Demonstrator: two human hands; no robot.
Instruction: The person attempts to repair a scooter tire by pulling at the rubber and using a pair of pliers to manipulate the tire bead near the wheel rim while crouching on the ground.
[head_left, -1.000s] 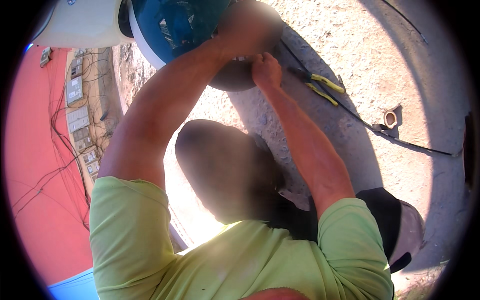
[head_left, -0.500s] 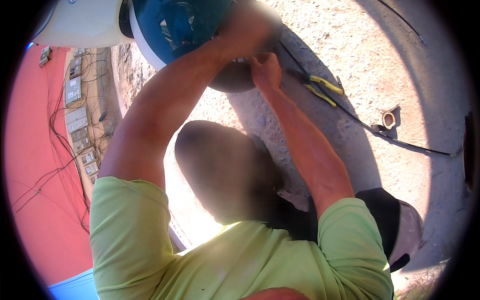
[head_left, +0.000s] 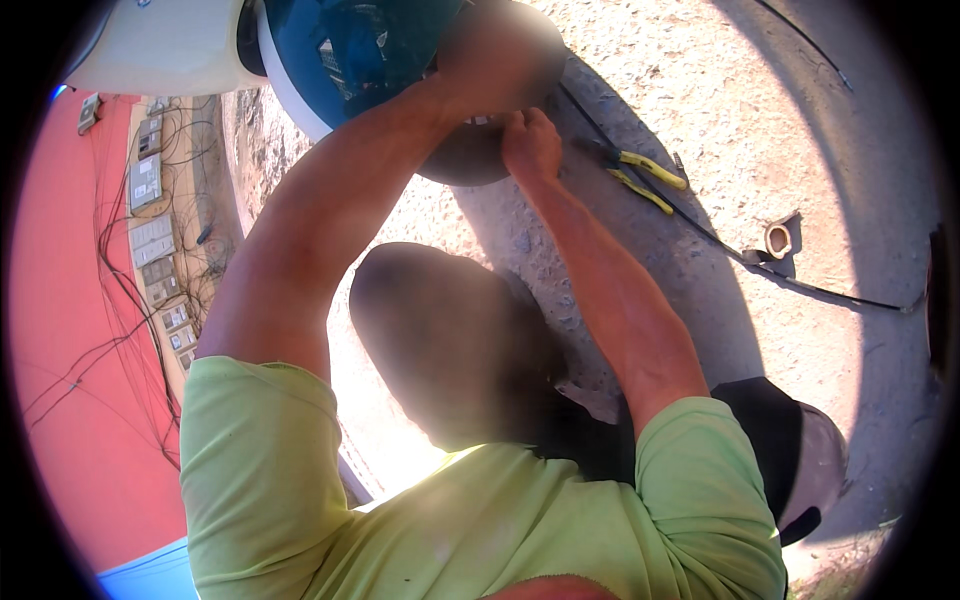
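A teal vehicle body (head_left: 355, 45) with a white edge is at the top, beside a dark round wheel (head_left: 455, 160). My left hand (head_left: 485, 60) reaches onto the wheel area; its fingers are lost in a blur, so their state is unclear. Just below and right of it, my right hand (head_left: 532, 145) has curled fingers against the wheel near small metal parts, with what they grip hidden. Pliers (head_left: 650, 180) with yellow handles lie on the ground to the right, across a black cable (head_left: 700, 225).
A cream panel (head_left: 165, 40) is at upper left, above a red wall (head_left: 70, 300) with meter boxes (head_left: 150, 235) and tangled wires. A small ring-like object (head_left: 778, 240) lies right on the concrete ground (head_left: 800, 160). My dark-clad knee (head_left: 450, 340) is below my hands.
My right hand's fingers have shifted slightly at the wheel. My left hand stays in about the same place.
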